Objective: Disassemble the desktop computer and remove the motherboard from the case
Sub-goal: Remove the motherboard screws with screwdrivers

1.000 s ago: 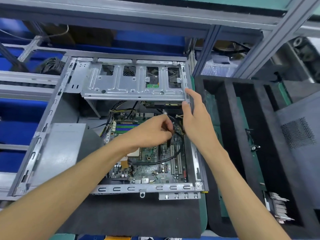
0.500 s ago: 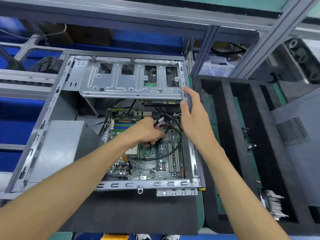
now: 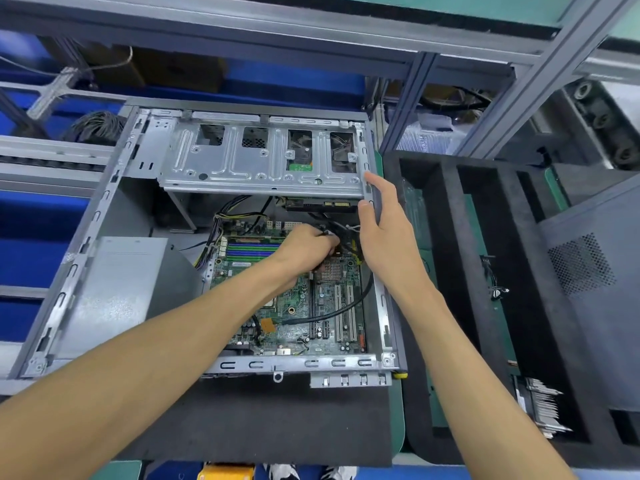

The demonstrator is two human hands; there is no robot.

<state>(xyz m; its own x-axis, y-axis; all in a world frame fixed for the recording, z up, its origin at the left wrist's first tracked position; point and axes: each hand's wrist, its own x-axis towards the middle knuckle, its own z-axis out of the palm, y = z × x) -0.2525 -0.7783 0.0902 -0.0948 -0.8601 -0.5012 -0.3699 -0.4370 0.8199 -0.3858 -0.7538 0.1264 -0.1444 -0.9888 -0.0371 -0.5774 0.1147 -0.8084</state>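
An open grey computer case lies on a dark foam mat. Its green motherboard sits in the right half, under a metal drive cage. My left hand reaches down over the board, fingers curled round a bundle of black cables near the heatsink. A black cable loops across the board from there. My right hand rests on the case's right wall, with the index finger straight along the edge and the thumb inside the wall.
A grey power supply fills the case's left side. Right of the case stands a black foam tray with slots holding parts and a finned heatsink. A perforated case panel leans at far right. Shelf rails cross overhead.
My left hand moved up the board toward the drive cage, still holding the cables. My right hand stayed on the case's right wall.
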